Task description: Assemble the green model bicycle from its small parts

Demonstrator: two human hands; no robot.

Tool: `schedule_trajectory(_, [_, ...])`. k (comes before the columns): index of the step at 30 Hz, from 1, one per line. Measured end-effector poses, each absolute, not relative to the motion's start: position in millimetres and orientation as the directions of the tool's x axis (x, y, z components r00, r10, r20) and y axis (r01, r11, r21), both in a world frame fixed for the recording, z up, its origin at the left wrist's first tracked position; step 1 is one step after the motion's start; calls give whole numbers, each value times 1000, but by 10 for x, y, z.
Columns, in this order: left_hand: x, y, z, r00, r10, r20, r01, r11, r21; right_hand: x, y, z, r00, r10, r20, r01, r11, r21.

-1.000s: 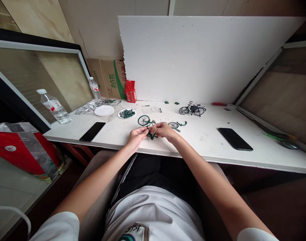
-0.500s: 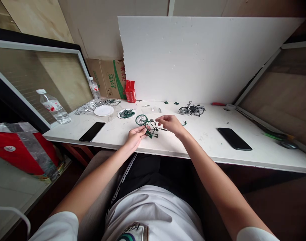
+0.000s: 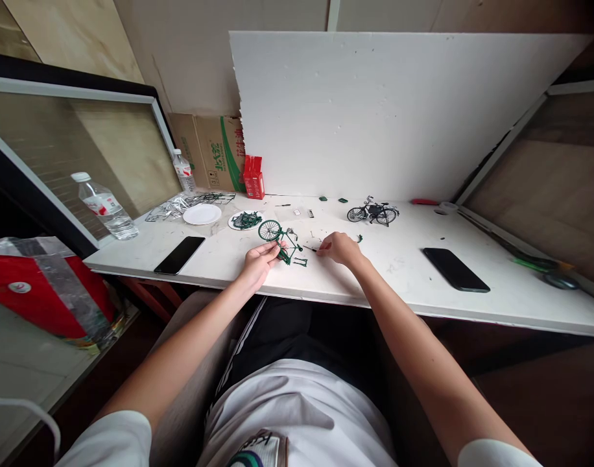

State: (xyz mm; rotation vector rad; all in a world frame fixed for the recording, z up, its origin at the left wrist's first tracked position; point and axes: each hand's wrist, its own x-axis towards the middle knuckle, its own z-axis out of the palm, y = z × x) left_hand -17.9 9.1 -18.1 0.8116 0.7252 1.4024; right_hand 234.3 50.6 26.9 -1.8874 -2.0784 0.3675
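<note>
My left hand (image 3: 259,264) is closed on the rear part of a green model bicycle (image 3: 270,230), pinching it between thumb and fingers. One spoked wheel points away from me, and the frame leans to the right. A small green bracket-like part (image 3: 301,262) lies on the table just right of the bicycle. My right hand (image 3: 340,249) is low at the tabletop, its fingertips pinched on the right end of a thin dark stick-like tool (image 3: 310,248). The fingers hide much of that tool. A small curved green piece (image 3: 360,239) lies beyond the right hand.
A finished-looking black model bicycle (image 3: 373,211) stands behind on the white table (image 3: 394,266). A plate of green parts (image 3: 246,221), a white plate (image 3: 202,214), a phone (image 3: 180,255), another phone (image 3: 455,269), water bottle (image 3: 105,206) and red box (image 3: 253,177) are around.
My right hand has moved from above the bicycle down to the table, onto the thin dark tool. The bicycle in my left hand has shifted slightly left, and the green bracket-like part shows apart from it.
</note>
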Motion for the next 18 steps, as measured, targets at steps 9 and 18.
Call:
schedule_trajectory(9, [-191,76,-189,67,997,44,-538,-1,843,2392,495,368,-132,975,181,768,215,-603])
schedule_trajectory(18, [-182,52,-160,101,993,54,-516,6,856,2071,421,412,-34,928,370,109,371,-922])
